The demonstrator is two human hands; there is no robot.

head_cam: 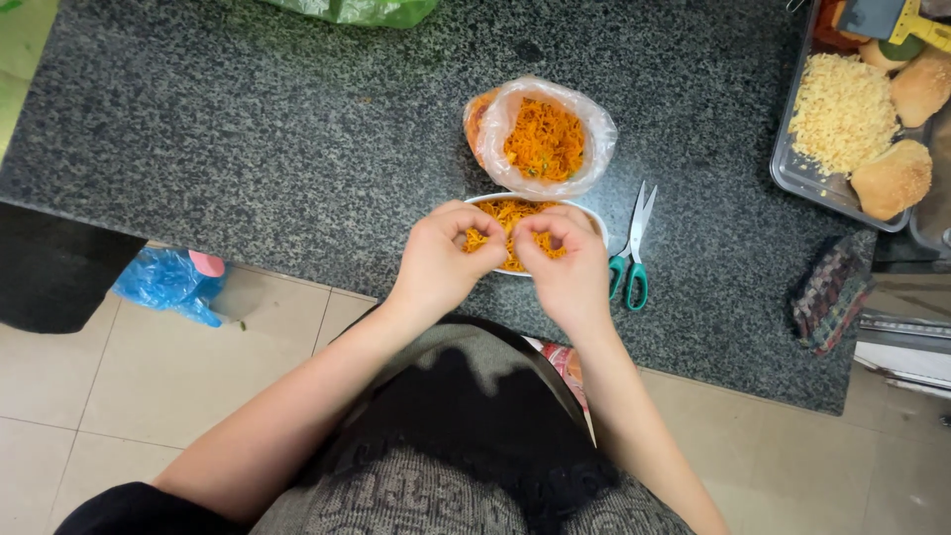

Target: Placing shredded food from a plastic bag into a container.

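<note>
A white oval dish (594, 217) of orange shredded noodles sits at the near edge of the dark granite counter (248, 139). My left hand (439, 260) and my right hand (565, 266) are both over the dish, fingers curled in and pinching noodles (512, 212) near the middle. The hands hide most of the dish. Just behind it stands a clear plastic bag (543, 134) rolled open, filled with more orange noodles flecked with green.
Green-handled scissors (631, 253) lie right of the dish. A metal tray (797, 176) at the far right holds grated cheese and bread buns. A checked cloth (830, 289) lies near the counter's right edge. A blue plastic bag (168, 282) is on the tiled floor.
</note>
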